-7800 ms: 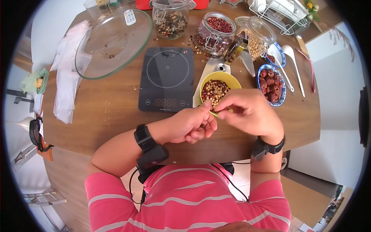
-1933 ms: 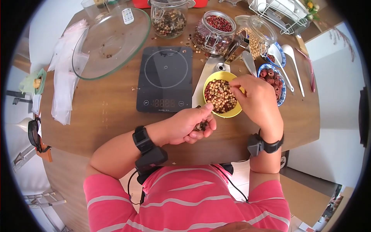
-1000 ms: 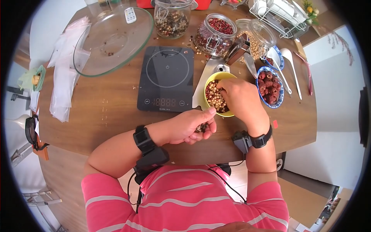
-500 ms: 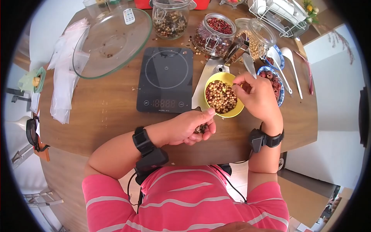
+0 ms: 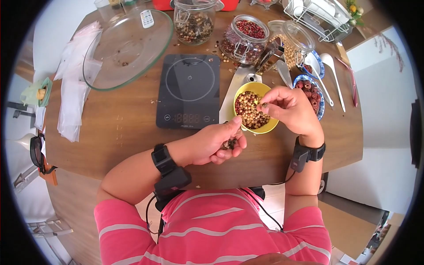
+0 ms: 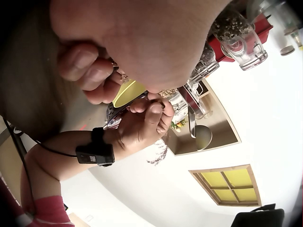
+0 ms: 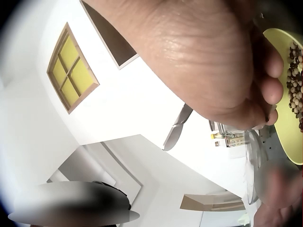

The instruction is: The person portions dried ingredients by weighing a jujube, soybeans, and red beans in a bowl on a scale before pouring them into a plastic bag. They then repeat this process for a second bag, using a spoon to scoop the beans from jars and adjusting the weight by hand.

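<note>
A yellow bowl [image 5: 267,128] holds mixed pale and dark red beans [image 5: 251,115] in the head view. Over its right side, my right hand [image 5: 295,108] pinches a small dark greenish-brown piece [image 5: 265,105] between thumb and forefinger. My left hand [image 5: 216,143] is beside the bowl's near left edge, its fingers curled around a small heap of dark flaky bits [image 5: 229,144]. In the left wrist view, the right hand [image 6: 144,123] shows beyond the left one, fingertips together. The bowl [image 7: 284,135] is partly hidden by the right hand in the right wrist view.
A black kitchen scale [image 5: 190,90] lies left of the bowl. Behind stand a jar of mixed beans [image 5: 194,24], a jar of red beans [image 5: 244,39] and a grater [image 5: 270,57]. Dried red fruits [image 5: 312,92] fill a blue-white dish at right. A glass lid [image 5: 132,48] lies at left.
My right hand reached into the bowl one second ago, then rose to its right rim; its fingertips have now shifted slightly left and down with a small piece. The left hand stays nearly in place.
</note>
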The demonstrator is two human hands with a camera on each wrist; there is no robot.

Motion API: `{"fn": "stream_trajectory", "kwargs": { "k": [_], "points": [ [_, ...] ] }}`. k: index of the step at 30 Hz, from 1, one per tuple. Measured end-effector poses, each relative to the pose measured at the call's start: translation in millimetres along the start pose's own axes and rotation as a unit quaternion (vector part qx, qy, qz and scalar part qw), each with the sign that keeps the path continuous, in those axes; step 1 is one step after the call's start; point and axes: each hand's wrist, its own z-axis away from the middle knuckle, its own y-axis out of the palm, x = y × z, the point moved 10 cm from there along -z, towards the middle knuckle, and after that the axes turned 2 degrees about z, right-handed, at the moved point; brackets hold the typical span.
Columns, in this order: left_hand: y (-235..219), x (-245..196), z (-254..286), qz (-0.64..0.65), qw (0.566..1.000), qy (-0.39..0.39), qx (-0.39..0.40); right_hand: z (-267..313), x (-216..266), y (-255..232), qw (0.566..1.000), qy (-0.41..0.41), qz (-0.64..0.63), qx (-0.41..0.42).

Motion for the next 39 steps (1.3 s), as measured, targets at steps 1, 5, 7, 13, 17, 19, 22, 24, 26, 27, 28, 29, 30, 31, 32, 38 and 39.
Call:
{"fn": "stream_trajectory", "kwargs": {
  "k": [1,5,7,13,17,19,22,24,26,27,28,29,30,31,32,38,39],
  "points": [
    [0.4,-0.5,-0.4,0.008,1.000,0.004,0.003,1.3,2.4,2.5,1.000,0.000,0.001,0.003],
    [0.9,-3.8,-1.6,0.035,0.999,0.011,0.004,17.7,47.4,36.9,0.981,-0.128,0.131,0.072],
    [3.7,-3.8,-2.0,0.054,0.998,0.016,0.024,23.3,56.1,58.8,0.973,-0.156,0.139,0.098],
    [2.8,-3.6,-2.1,0.048,0.999,0.010,0.025,24.1,49.8,68.9,0.974,-0.133,0.151,0.106],
    [1.1,-0.7,0.4,0.039,0.999,-0.003,0.022,19.7,57.6,43.0,0.962,-0.185,0.197,0.044],
    [3.5,0.4,3.9,-0.012,1.000,-0.021,0.006,15.9,50.6,11.0,0.961,-0.126,0.237,-0.069],
    [14.2,5.0,6.3,-0.156,0.986,-0.046,0.029,13.6,47.1,-10.7,0.929,-0.123,0.323,-0.133],
    [18.9,2.3,8.4,-0.183,0.981,-0.053,0.024,12.5,43.2,-18.8,0.910,-0.129,0.361,-0.159],
    [19.2,2.7,8.8,-0.219,0.974,-0.057,0.020,12.5,42.9,-19.8,0.898,-0.141,0.381,-0.171],
    [17.9,5.2,7.9,-0.222,0.973,-0.058,0.021,13.4,44.5,-18.9,0.886,-0.154,0.399,-0.179],
    [19.7,3.9,6.4,-0.251,0.967,-0.030,0.036,13.1,43.2,-18.2,0.886,-0.153,0.399,-0.181],
    [22.6,1.8,5.7,-0.280,0.959,-0.001,0.050,12.6,42.7,-14.7,0.873,-0.154,0.427,-0.178],
    [22.6,3.1,5.3,-0.281,0.958,-0.003,0.050,12.2,42.1,-11.2,0.860,-0.156,0.454,-0.174],
    [23.7,2.1,5.0,-0.315,0.948,0.010,0.052,12.2,41.3,-10.3,0.860,-0.155,0.453,-0.176],
    [25.3,0.0,5.0,-0.349,0.936,0.023,0.053,11.3,39.4,-7.3,0.859,-0.153,0.460,-0.165],
    [28.9,-2.7,7.9,-0.398,0.916,0.023,0.048,6.9,33.4,15.7,0.810,-0.167,0.547,-0.133],
    [29.5,-2.4,7.9,-0.399,0.916,0.023,0.048,6.9,32.7,19.6,0.789,-0.175,0.574,-0.130]
  ]
}}
